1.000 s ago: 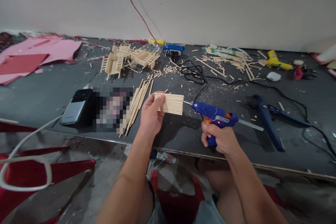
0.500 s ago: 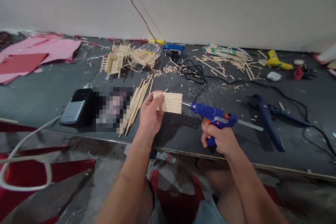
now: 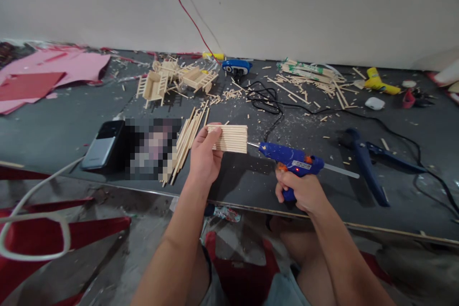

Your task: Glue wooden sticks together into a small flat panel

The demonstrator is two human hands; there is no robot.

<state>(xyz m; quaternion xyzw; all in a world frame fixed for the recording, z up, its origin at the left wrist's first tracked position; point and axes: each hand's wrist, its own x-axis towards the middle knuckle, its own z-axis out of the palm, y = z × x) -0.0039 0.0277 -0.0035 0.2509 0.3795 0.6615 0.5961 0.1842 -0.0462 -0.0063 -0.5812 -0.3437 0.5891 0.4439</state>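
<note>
A panel of wooden dowels (image 3: 233, 139) sits above the table (image 3: 236, 181), pinched at one end between the thumb and fingers of the left hand (image 3: 206, 160). The right hand (image 3: 301, 189) is wrapped around the grip of a blue hot-glue gun (image 3: 287, 157), its nozzle at the panel's free edge; whether they touch, I cannot tell. Loose dowels (image 3: 186, 141) lie just left of the left hand, small wooden models (image 3: 154, 88) beyond it, a blue-handled cutter (image 3: 362, 165) right of the right hand.
</note>
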